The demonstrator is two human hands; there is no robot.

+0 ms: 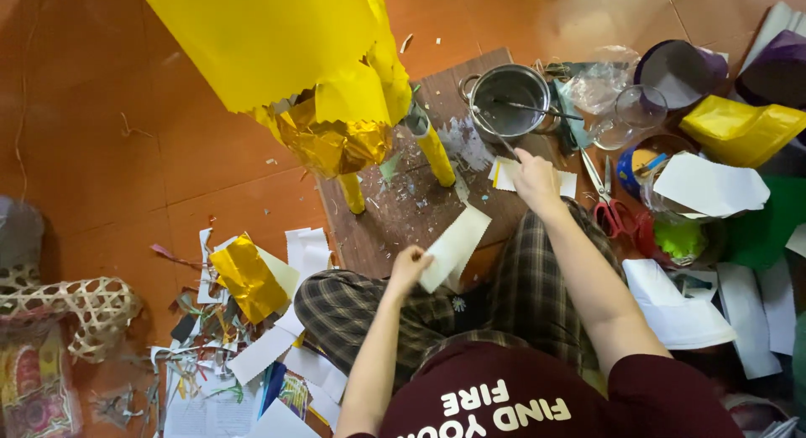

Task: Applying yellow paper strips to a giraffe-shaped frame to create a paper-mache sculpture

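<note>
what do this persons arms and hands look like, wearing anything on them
Both arms are bare from the short sleeves down. The left hand and right hand wear no gloves, and no rings, watch or bracelets show. The maroon t-shirt has short sleeves ending above the elbows, with white block lettering on the front.

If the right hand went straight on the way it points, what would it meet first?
Probably the metal pot: the right hand holds a thin stick aimed up toward it, though depth is unclear.
</note>
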